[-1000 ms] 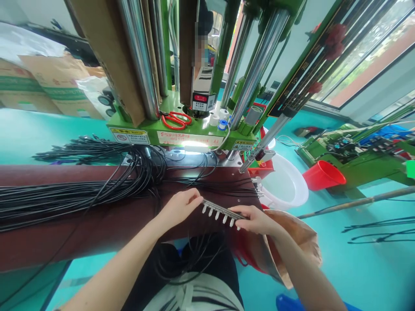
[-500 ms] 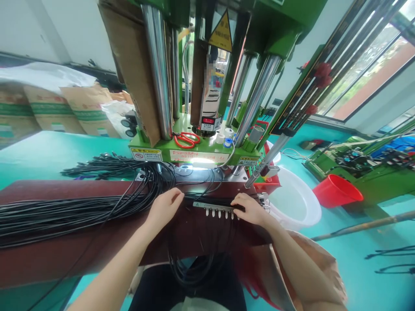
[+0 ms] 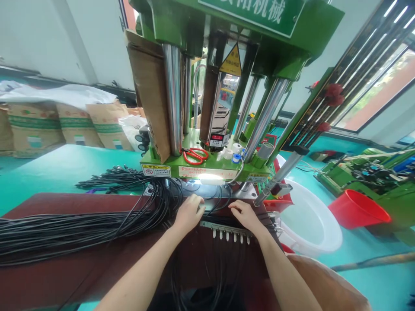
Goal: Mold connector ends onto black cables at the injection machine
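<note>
My left hand [image 3: 189,214] is at the front of the press's metal plate [image 3: 207,190], its fingers loosely bent and the thumb apart from them. My right hand [image 3: 244,214] hovers to the right of thin black cable loops [image 3: 221,199], fingers curled and slightly apart. I see nothing held in either hand, though some fingertips are hidden. Below and between them, a metal strip [image 3: 207,224] lies on the brown bench, with a row of several pale connector ends [image 3: 227,236] along its front edge. Black cables hang down from it toward my lap.
A green press [image 3: 175,170] with steel columns stands ahead, with red-handled scissors [image 3: 196,156] on its ledge. Thick black cable bundles [image 3: 81,231] cover the bench at left. At right are a white tub [image 3: 333,216], a red bucket [image 3: 356,209] and a brown paper sack [image 3: 327,280].
Both hands have moved forward toward the press plate. My right hand has left the metal strip, which stays on the bench. The view has tilted up and shifted left.
</note>
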Tool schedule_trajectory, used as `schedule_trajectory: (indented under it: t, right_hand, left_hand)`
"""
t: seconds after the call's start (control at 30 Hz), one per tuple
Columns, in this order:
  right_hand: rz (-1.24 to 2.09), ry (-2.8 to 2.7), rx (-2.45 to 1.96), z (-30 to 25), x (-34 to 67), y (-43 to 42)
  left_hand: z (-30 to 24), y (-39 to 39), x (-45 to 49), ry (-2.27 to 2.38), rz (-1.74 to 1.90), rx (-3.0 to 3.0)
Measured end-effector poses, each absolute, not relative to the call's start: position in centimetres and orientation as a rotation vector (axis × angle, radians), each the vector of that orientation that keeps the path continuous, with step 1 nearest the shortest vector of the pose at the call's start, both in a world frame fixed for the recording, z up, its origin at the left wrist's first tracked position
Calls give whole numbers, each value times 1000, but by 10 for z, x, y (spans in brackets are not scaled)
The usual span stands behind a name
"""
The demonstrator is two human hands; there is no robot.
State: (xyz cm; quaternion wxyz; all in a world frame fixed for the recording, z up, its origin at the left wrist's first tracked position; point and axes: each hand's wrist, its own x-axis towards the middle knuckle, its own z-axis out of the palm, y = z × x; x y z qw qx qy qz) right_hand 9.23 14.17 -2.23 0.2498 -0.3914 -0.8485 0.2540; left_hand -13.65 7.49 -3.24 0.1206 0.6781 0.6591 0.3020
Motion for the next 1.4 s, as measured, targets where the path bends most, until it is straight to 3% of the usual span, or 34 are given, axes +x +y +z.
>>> schedule_trajectory:
  t: [1.4]
  right_hand:
    - [646,-2331,-1141,-14,94,139]
  left_hand:
    - [-30,67,-139,1879,793,2078]
